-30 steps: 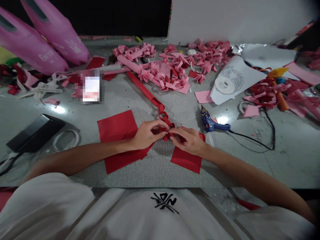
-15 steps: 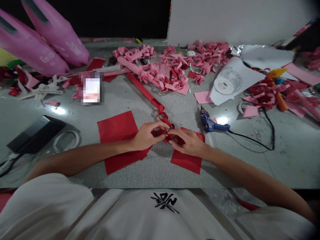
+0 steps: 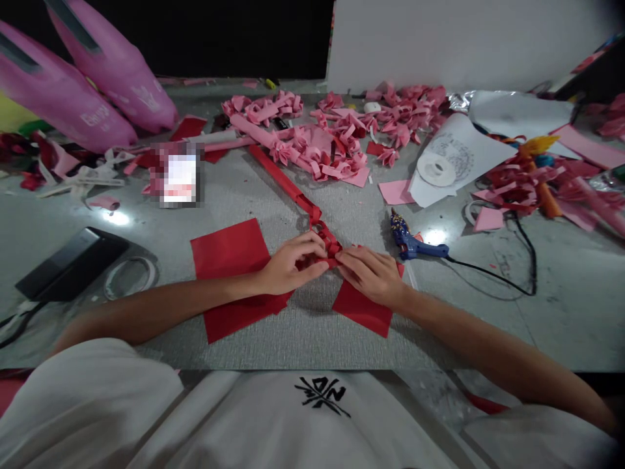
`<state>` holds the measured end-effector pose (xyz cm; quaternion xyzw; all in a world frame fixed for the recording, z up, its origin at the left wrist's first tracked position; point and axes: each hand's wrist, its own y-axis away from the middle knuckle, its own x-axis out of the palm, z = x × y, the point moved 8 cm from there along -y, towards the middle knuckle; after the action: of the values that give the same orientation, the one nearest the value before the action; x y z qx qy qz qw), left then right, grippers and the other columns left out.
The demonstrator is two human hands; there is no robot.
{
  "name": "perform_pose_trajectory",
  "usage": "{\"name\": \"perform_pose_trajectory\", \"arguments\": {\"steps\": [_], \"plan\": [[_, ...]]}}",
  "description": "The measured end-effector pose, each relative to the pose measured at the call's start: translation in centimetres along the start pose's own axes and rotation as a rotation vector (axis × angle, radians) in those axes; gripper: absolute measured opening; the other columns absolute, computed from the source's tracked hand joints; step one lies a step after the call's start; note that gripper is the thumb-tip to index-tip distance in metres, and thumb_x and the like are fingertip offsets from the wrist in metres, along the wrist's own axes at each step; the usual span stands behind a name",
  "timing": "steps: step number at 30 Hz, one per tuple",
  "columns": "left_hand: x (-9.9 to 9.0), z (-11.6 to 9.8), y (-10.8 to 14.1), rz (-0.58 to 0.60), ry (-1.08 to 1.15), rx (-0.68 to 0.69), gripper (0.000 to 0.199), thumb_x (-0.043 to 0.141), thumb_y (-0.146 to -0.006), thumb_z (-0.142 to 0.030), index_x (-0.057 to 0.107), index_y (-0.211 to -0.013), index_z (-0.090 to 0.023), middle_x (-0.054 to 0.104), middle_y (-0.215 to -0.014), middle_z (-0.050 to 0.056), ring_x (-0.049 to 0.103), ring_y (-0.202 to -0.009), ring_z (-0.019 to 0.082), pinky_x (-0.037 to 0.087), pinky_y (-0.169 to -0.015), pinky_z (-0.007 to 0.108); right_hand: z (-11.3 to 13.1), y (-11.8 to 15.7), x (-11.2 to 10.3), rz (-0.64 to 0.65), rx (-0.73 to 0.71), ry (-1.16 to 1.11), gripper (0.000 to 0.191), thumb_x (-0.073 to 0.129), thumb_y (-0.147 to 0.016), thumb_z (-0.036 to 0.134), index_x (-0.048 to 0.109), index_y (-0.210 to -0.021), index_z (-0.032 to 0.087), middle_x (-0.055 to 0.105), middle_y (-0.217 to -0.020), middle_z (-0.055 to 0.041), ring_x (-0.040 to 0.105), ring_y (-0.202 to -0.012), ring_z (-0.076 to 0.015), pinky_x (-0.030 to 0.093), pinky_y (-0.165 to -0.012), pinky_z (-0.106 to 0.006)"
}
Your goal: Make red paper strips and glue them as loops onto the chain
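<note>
1 grey bench [image 3: 312,348] carries everything, with the handwork near the middle of its near edge, presumably because both hands meet there comfortably. At the far-left corner lie 2 pink bottles [image 3: 117,71], well out of the working space. Pink paper pieces [image 3: 312,146] heap along the far edge, perhaps pushed back to free the middle.

From that heap, 1 red paper chain [image 3: 305,202] slants toward the near edge, flat at its far part and looped at the end between the hands. On the left side, the left red sheet [image 3: 229,251] lies under the wrist; the right red sheet [image 3: 364,309] is partly covered by the other hand. Both seem placed within easy reach.

The left hand [image 3: 290,267] has thumb and fingers clamped on the chain's near end, probably to steady it. The right hand [image 3: 374,273] has its fingers together, tips on the same end; its thumb is mostly hidden, so I cannot tell whether it pinches.

Toward the right edge rests 1 blue glue gun [image 3: 415,247], likely set aside yet reachable. Smallest, 1 white roll [image 3: 426,170] sits on printed paper [image 3: 469,150], maybe weighting it.
</note>
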<state>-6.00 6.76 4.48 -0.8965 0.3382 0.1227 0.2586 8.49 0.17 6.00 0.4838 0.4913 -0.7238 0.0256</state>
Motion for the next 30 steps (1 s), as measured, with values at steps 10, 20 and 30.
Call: {"name": "perform_pose_trajectory", "arguments": {"steps": [10, 20, 30], "plan": [[0.5, 0.4, -0.3, 0.080, 0.007, -0.062, 0.027, 0.057, -0.104, -0.035, 0.068, -0.089, -0.017, 0.058, -0.108, 0.008, 0.060, -0.087, 0.014, 0.050, -0.072, 0.025, 0.9, 0.1, 0.1, 0.067, -0.115, 0.166, 0.023, 0.069, -0.096, 0.012, 0.072, -0.118, 0.018, 0.079, -0.109, -0.0083, 0.075, -0.094, -0.0197, 0.060, -0.088, -0.032], [0.4, 1.3, -0.4, 0.048, 0.072, -0.148, 0.027, 0.062, -0.102, -0.039, 0.069, -0.088, -0.017, 0.062, -0.109, 0.008, 0.064, -0.097, 0.017, 0.051, -0.072, 0.025, 0.8, 0.4, 0.5, 0.103, -0.097, 0.186, 0.025, 0.068, -0.096, 0.012, 0.071, -0.121, 0.017, 0.079, -0.113, -0.0081, 0.075, -0.096, -0.0195, 0.059, -0.091, -0.033], [0.3, 2.3, -0.4, 0.015, 0.092, -0.190, 0.030, 0.061, -0.103, -0.040, 0.071, -0.086, -0.017, 0.067, -0.113, 0.009, 0.066, -0.105, 0.019, 0.051, -0.086, 0.030, 0.4, 0.7, 0.6, 0.070, -0.063, 0.265, 0.028, 0.067, -0.097, 0.011, 0.071, -0.123, 0.019, 0.079, -0.114, -0.0071, 0.075, -0.103, -0.0184, 0.058, -0.097, -0.030]]}}
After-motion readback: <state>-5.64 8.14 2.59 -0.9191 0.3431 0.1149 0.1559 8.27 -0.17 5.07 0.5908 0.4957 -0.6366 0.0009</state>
